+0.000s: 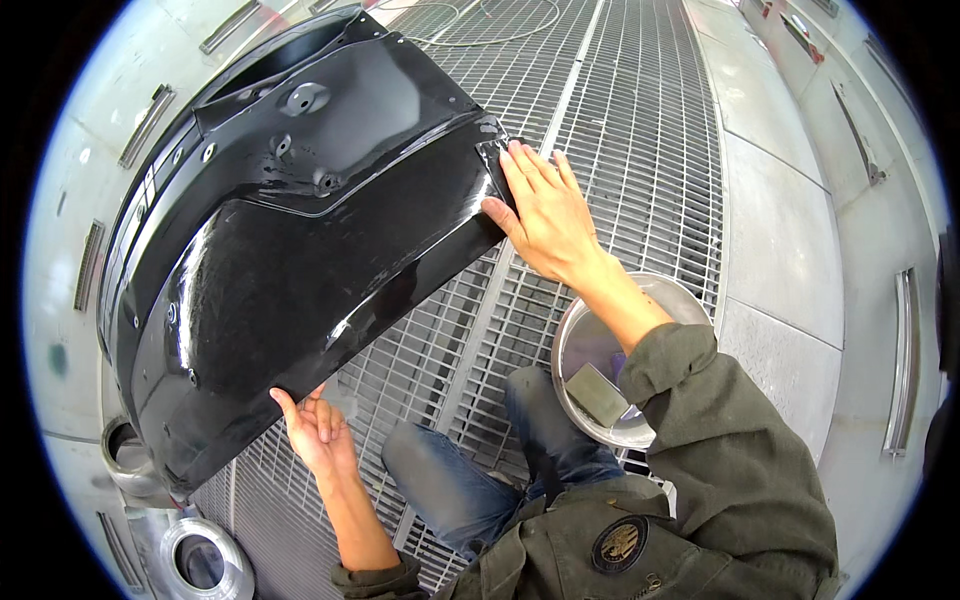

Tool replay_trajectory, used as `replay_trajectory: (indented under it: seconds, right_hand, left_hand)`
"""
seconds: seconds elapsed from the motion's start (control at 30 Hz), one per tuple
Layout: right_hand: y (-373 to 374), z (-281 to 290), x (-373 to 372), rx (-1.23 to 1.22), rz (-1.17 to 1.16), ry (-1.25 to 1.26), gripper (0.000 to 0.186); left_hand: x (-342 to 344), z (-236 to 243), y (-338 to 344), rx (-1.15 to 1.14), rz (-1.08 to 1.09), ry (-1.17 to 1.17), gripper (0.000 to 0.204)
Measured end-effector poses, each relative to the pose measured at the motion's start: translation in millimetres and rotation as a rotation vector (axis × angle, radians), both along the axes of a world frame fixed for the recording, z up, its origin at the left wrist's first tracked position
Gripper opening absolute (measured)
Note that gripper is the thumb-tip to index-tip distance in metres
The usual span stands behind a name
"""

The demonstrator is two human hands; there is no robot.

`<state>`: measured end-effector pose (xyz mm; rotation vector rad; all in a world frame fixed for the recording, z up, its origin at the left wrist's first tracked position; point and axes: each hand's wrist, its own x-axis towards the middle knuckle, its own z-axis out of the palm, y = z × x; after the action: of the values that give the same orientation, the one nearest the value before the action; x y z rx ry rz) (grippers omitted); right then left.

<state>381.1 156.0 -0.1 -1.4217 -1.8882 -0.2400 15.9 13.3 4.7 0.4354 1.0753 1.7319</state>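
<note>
A large glossy black car body panel, wet-looking and streaked, spreads across the left and middle. My left hand grips its lower edge, thumb against the edge and fingers bent below it. At the panel's right end, my right hand lies flat with fingers stretched out. Beneath those fingertips a dark, shiny, sheet-like patch shows; whether it is a loose sheet or part of the panel I cannot tell.
Beside my right forearm stands a round metal bucket with a greenish-grey block in it. Metal grating covers the floor. A pale hose lies at the back. Silvery ring-shaped parts are at lower left.
</note>
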Motion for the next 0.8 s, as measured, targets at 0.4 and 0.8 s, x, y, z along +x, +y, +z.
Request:
replay_trajectory:
  seconds: [0.4, 0.8]
  right_hand:
    - [56, 23, 8, -0.059, 0.041, -0.023, 0.068]
    - [59, 30, 7, -0.059, 0.028, -0.029, 0.065]
  left_hand:
    - [4, -5, 4, 0.034, 0.043, 0.023, 0.056]
    - [13, -8, 6, 0.057, 0.058, 0.024, 0.055]
